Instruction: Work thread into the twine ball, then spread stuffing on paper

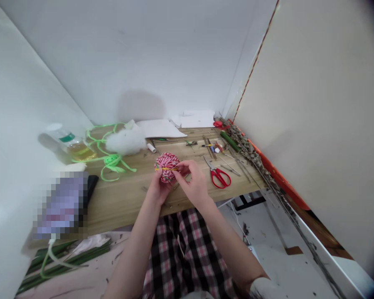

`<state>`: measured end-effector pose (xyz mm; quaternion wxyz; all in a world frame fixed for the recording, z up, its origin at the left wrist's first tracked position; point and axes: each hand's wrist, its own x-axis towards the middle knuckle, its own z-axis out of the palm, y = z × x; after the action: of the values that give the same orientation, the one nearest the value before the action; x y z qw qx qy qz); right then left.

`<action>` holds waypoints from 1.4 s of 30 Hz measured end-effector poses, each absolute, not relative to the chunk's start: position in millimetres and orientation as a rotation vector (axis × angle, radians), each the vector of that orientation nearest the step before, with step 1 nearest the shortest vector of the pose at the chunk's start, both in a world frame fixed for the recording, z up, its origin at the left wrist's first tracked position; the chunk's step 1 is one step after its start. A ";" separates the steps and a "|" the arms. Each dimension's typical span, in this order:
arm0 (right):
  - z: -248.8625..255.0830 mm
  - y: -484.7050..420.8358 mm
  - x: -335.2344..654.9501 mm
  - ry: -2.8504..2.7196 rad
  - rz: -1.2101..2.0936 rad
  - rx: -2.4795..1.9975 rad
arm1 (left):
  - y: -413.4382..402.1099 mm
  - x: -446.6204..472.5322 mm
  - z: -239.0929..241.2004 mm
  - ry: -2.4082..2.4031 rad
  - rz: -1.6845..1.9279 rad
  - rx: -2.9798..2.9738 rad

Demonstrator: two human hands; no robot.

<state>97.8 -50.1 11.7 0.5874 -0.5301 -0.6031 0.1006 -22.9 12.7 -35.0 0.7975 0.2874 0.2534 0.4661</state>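
Note:
A ball of red and white twine [167, 161] is held up over the front half of the wooden table. My left hand [159, 187] cups it from below and the left, with the thumb on its near side. A yellow strand [166, 169] runs across the ball's middle. On the right side my right hand [193, 179] has its thumb and fingers pinched together at the ball, where the yellow strand ends; the exact grip is too small to make out. Red-handled scissors [220, 176] lie on the table right of my right hand.
A bottle of yellow liquid [76, 148], green ribbon [112, 162] and white stuffing [126, 141] are at the left. White paper [162, 128] lies at the back. Dried stems [246, 145] line the right edge. A blurred-out device [64, 203] stands at the front left.

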 end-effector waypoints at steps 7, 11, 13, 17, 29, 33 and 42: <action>11.8 -49.3 101.9 -1.455 0.270 -1.188 | 13.4 -24.1 -37.3 0.556 1.003 0.609; 11.7 -48.6 104.3 -1.469 0.250 -1.188 | 12.0 -23.2 -36.2 0.558 0.985 0.610; 11.7 -48.8 105.9 -1.498 0.226 -1.184 | 11.2 -22.6 -35.3 0.570 0.993 0.605; 11.2 -49.7 108.7 -1.570 0.159 -1.196 | 10.9 -22.5 -34.8 0.602 1.012 0.592; 11.6 -54.7 113.8 -1.649 0.108 -1.231 | 11.3 -21.2 -34.3 0.607 1.050 0.593; 12.1 -56.6 113.4 -1.652 0.090 -1.222 | 10.1 -19.3 -31.2 0.593 1.065 0.621; 14.2 -66.5 111.6 -1.674 0.097 -1.243 | 10.2 -12.6 -32.4 0.751 1.268 0.691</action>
<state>111.6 -66.5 14.2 0.5031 -0.5147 -0.6930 0.0401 -12.6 10.2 -32.4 0.6866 0.3088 0.3355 0.5662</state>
